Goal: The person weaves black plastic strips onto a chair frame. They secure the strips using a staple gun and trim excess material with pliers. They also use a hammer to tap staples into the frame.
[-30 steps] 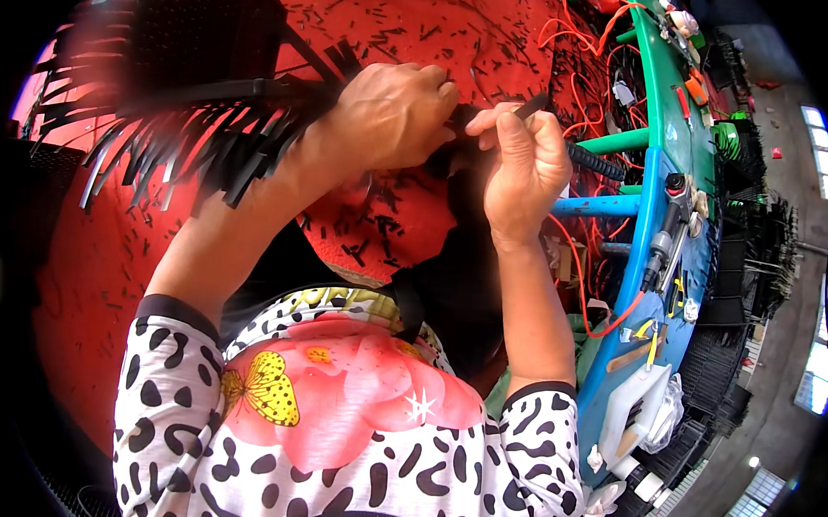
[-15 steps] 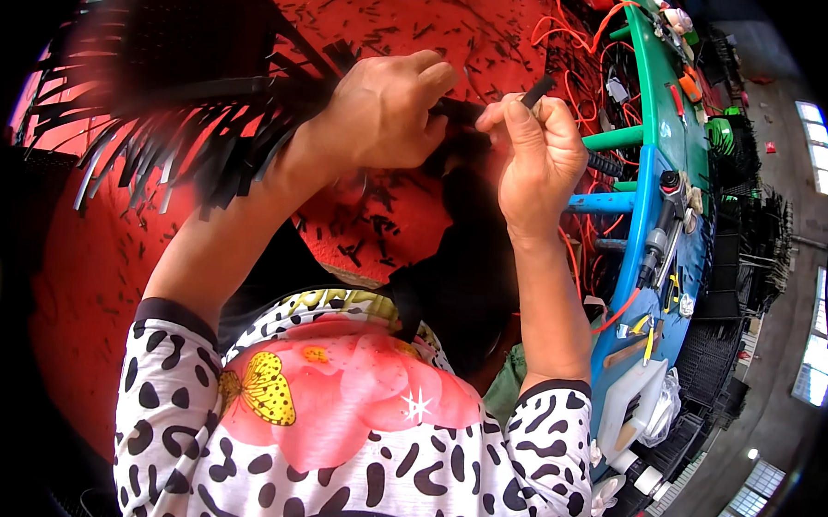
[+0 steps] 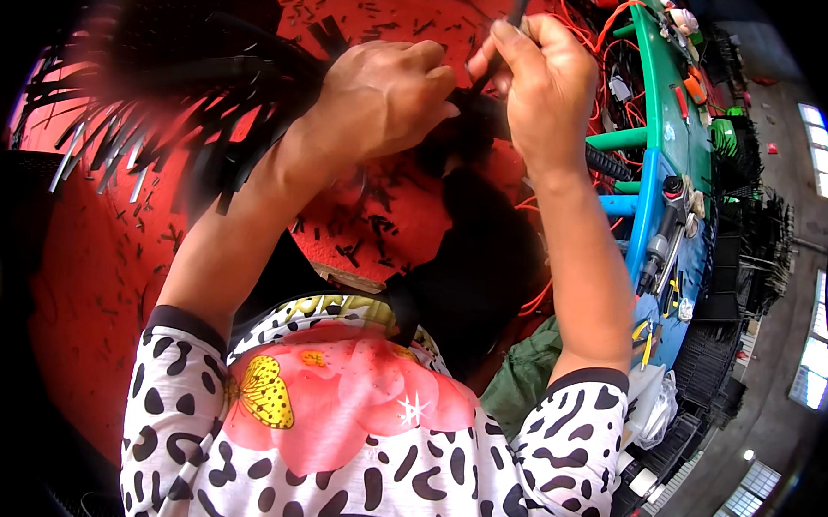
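A dark woven piece [image 3: 194, 13] with a thick fringe of loose flat black strips [image 3: 246, 76] fills the upper left. Beside the fringe, my left hand [image 3: 380, 91] is closed with curled fingers on the black work, whose dark edge shows below the fingertips; its exact grip is hidden. To the right and slightly higher, my right hand [image 3: 551, 89] pinches a flat black strip [image 3: 519, 6] between thumb and fingers. The strip's upper end sticks up past the fingertips, and its lower part slants down toward the dark work by the left hand.
Short black offcuts [image 3: 369, 224] litter the red surface [image 3: 80, 281]. At right stands a green and blue frame table [image 3: 654, 163] with a power tool [image 3: 660, 237], yellow-handled tools and a clear plastic bag [image 3: 657, 408]. Orange cords [image 3: 617, 59] tangle behind it. Dark stacked goods line the far right.
My right hand has moved up with the black strip, which stands more upright and shows more length. My left hand has shifted slightly up, and the loose fringe has swung.
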Available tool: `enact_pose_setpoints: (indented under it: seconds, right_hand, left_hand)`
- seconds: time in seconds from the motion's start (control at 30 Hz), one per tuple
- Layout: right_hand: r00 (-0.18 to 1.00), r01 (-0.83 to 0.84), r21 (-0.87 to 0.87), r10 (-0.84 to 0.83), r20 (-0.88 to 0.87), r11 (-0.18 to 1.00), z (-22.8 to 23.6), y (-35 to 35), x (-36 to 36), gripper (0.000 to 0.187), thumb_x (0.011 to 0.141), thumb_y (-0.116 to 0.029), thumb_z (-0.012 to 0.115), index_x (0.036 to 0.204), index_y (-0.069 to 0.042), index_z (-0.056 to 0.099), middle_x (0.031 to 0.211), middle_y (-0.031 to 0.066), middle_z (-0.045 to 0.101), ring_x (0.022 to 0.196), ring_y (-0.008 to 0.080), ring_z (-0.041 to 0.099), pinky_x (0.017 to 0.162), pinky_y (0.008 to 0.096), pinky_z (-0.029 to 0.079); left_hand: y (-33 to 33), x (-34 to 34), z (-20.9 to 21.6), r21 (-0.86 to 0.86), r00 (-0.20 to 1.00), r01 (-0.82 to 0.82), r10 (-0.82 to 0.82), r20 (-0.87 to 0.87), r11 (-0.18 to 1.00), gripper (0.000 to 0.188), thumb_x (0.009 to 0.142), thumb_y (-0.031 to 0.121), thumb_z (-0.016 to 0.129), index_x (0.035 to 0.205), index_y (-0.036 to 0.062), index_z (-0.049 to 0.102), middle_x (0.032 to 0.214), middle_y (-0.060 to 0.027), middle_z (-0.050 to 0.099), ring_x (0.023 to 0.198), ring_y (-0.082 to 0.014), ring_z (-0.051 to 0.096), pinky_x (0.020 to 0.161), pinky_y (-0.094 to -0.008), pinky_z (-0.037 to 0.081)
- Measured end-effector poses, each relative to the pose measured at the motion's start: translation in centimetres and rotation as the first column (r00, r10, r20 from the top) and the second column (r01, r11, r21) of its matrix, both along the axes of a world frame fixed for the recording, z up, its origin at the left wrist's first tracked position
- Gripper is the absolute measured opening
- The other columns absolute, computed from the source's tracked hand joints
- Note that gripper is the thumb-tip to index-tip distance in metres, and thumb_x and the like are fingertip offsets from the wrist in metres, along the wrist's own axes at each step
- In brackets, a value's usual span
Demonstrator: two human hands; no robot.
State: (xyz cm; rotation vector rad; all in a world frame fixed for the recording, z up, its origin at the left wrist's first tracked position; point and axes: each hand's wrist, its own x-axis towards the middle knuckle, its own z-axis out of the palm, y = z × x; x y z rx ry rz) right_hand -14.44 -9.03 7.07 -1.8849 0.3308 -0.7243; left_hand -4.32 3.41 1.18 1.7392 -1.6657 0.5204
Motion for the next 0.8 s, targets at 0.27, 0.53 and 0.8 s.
enact_pose_setpoints:
  seconds: [0.27,0.53,0.8]
  right_hand:
    - [0.96,0.09,-0.566,-0.223,-0.171,0.819,-2.2,-4.4,4.5,0.024,0.078,-0.021,0.061,0.069,0.002,0.059,0.068,0.0201,0.06,0.07,0.0312,0.064,0.061,0.0391,0.047]
    - [0.899,-0.134,-0.393,-0.055,-0.434,0.91,-3.5,-6.7,6.9,0.021,0.076,-0.02,0.063,0.07,0.0,0.064,0.065,0.0168,0.063,0.063,0.0299,0.064,0.059,0.04,0.048]
    - [0.78,-0.181,-0.292,-0.043,-0.624,0.939,-3.0,-7.3,7.7,0.014,0.073,-0.013,0.067,0.071,0.001,0.065,0.064,0.0133,0.064,0.058,0.0199,0.061,0.056,0.0354,0.048]
  left_hand:
    - [-0.7,0.9,0.5,-0.015,0.999,0.008,-0.007,0.045,1.0,0.023,0.071,0.022,0.073,0.08,0.0059,0.059,0.084,-0.0054,0.056,0.067,-0.026,0.06,0.057,-0.0362,0.049]
    - [-1.3,1.6,1.2,-0.006,1.0,0.021,-0.021,0.005,1.0,0.024,0.071,0.014,0.071,0.093,0.0085,0.065,0.085,-0.0065,0.059,0.07,-0.0256,0.061,0.058,-0.035,0.05]
    - [-2.1,2.8,1.3,0.071,0.998,0.047,-0.05,0.039,0.996,0.024,0.078,0.014,0.063,0.101,0.0178,0.07,0.092,-0.0041,0.061,0.078,-0.0252,0.064,0.064,-0.0375,0.051]
